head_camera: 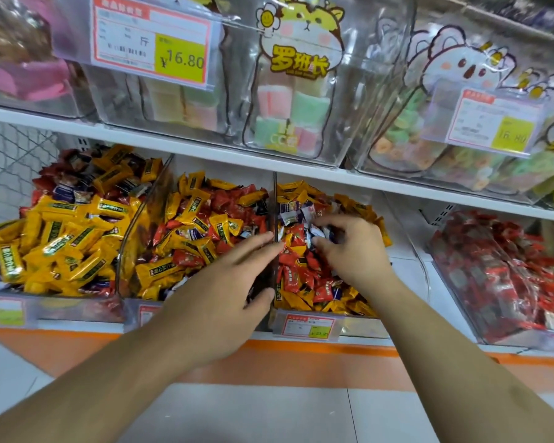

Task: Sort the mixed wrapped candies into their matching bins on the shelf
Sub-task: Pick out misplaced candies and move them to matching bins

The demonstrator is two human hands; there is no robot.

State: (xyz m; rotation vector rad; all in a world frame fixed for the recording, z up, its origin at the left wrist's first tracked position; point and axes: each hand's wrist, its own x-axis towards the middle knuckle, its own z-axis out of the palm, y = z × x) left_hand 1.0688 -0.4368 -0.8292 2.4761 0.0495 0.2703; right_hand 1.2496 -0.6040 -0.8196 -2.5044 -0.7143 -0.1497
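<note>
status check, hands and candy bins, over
Left hand open, fingers straight at the divider. Right hand curled into the mixed candies, grip unclear. Nothing blocking the bin.

Upper shelf (173,145): white board carrying clear tubs of soft pastel sweets.
Price tag (152,39): orange-framed, yellow panel reading ¥16.80.
Second tag (496,119): same type, right tub, print blurred.
Cartoon sticker (301,36): yellow animal with Chinese characters.
Floor (253,414): pale tile.
Base strip (301,362): orange, below the shelving.
</note>
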